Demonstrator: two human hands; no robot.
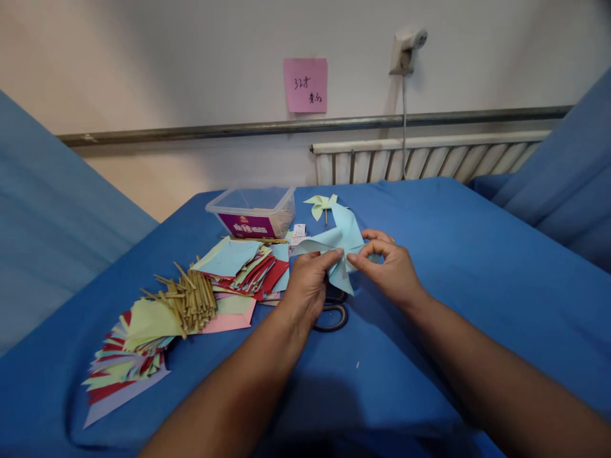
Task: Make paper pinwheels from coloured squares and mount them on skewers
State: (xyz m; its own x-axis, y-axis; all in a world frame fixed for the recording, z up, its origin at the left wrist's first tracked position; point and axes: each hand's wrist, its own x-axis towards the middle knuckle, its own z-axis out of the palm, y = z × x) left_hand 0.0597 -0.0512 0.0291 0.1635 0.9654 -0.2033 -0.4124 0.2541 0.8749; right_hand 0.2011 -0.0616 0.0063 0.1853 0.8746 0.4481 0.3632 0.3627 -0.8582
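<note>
I hold a light blue paper pinwheel [340,240] above a blue-covered table [453,267], both hands pinching it near its middle. My left hand [308,286] grips it from the left with thumb and fingers closed on the folded tips. My right hand [389,267] pinches from the right. Under my left hand lie scissors [334,316], mostly hidden. A finished pale green pinwheel [321,205] lies farther back.
To the left lie stacks of coloured paper squares [243,264], a pile of thin sticks [191,299] and more cut paper [126,356]. A clear plastic box [252,210] stands at the back. A pink note [305,84] hangs on the wall.
</note>
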